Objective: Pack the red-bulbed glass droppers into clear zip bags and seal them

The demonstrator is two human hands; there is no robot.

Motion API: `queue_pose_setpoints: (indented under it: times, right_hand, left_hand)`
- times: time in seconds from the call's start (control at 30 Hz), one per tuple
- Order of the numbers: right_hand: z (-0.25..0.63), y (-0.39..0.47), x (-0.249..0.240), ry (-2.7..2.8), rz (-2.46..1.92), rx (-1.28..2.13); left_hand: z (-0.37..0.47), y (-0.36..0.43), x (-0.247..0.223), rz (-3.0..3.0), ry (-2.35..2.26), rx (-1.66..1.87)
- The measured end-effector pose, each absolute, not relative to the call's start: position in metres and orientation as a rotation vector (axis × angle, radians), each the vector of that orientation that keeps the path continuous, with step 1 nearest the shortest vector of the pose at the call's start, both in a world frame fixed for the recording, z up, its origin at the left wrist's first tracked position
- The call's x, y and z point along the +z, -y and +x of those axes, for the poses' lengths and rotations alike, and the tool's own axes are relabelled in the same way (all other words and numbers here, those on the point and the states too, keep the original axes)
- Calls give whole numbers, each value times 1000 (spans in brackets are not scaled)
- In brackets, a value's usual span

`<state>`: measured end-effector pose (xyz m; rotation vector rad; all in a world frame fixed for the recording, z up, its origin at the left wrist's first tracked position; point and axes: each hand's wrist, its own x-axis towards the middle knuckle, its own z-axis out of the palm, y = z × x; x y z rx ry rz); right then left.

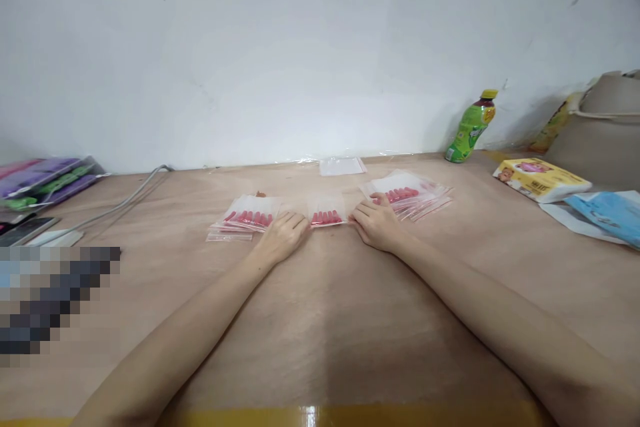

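Observation:
Between my two hands a small clear plastic bag (327, 208) lies on the table, with a white backing and a row of several red pieces along its near side. My left hand (287, 233) is closed on the bag's left edge, fingers curled. At the right edge, my right hand (375, 220) pinches the same bag. To the left of my left hand lies a stack of similar bags (250, 212) with red pieces. Another fanned stack of bags (400, 190) sits just behind and beside my right hand, which partly covers it.
A white card or packet (343, 166) lies near the wall. At the right are a green drink bottle (470, 130), a yellow tissue pack (543, 178), a blue packet (607, 212) and a beige bag (600, 137). Purple and green packages (47, 180), a grey cable (135, 197) and a phone (27, 232) lie left.

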<state>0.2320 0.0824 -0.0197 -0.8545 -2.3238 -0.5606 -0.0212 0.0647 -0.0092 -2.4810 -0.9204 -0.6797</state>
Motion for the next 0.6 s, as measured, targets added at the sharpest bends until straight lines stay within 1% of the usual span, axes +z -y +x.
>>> queue_pose_setpoints:
  times: [0.17,0.27,0.33,0.4,0.5,0.6]
  right_hand:
    - [228,-77,-17,2369,-868,-360]
    - [231,-74,-6,2480,-842,-204]
    - [242,-76,6,2521,-880,-167]
    - [259,-82,19,2519,-1034,-192]
    - [290,-94,30,2499,-1419,-227]
    - [315,-105,33,2525,-1638,-74]
  left_hand:
    - [-15,-65,-13,-2529,1035,-834]
    - [-10,-67,-17,-2535,1070,-919]
    - [-9,-68,-16,-2520,1105,-993]
    - [-12,-69,-11,-2501,1149,-1068]
    - [-26,-72,1,-2476,1227,-1136]
    - [-51,-74,12,-2458,1315,-1132]
